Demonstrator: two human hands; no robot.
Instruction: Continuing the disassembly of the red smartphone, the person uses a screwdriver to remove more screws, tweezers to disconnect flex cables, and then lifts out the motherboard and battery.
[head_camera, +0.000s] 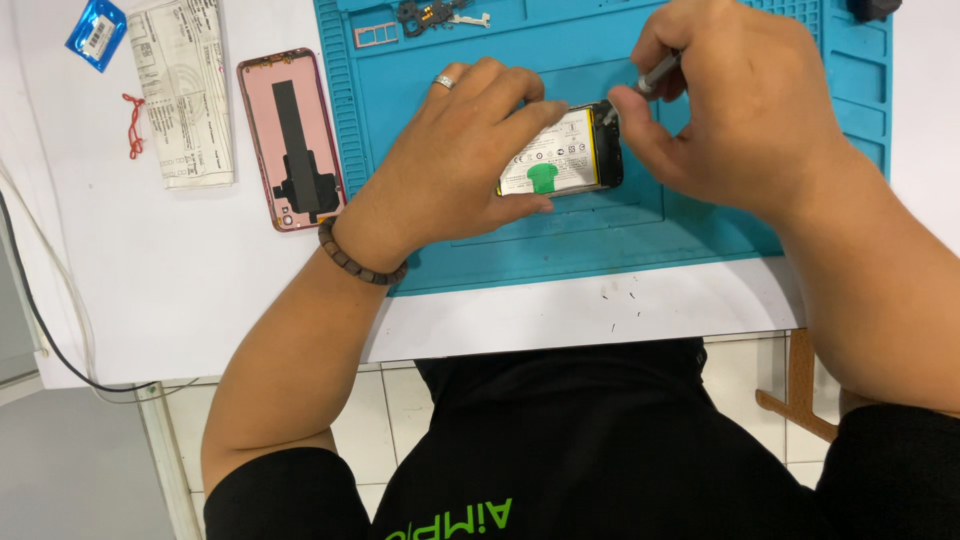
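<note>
Scene: top-down view of a white bench w/ a blue work mat (700, 240) filling the upper centre & right of frame; a person in a black shirt leans over it.
Phone: an opened phone (562, 152) lies flat on the mat at upper centre, back off, battery w/ a green pull tab facing up. Flat on the soft mat, it likely stays put under tool pressure.
Left hand: the left hand (455, 150), ring on one finger & bead bracelet at the wrist, is partly closed over the phone's left part, fingertips along its top edge, thumb at the bottom edge. Appears to pin the body down so it won't slide.
Right hand: the right hand (740, 110), upper right, is closed around a slim screwdriver (655, 75); tip angled down-left to the phone's right end. Pinch grip near the tip suggests fine control on small parts.
Back cover: pink back cover (292, 140) lies inside-up on the bench, upper left, just off the mat, apart from the work.
Small parts: dark bits & a tray piece sit in the mat's top compartments (430, 15), prob. kept there so nothing rolls away.
Papers: folded leaflet (185, 90) & a blue packet (97, 32) at far upper left, well apart.
</note>
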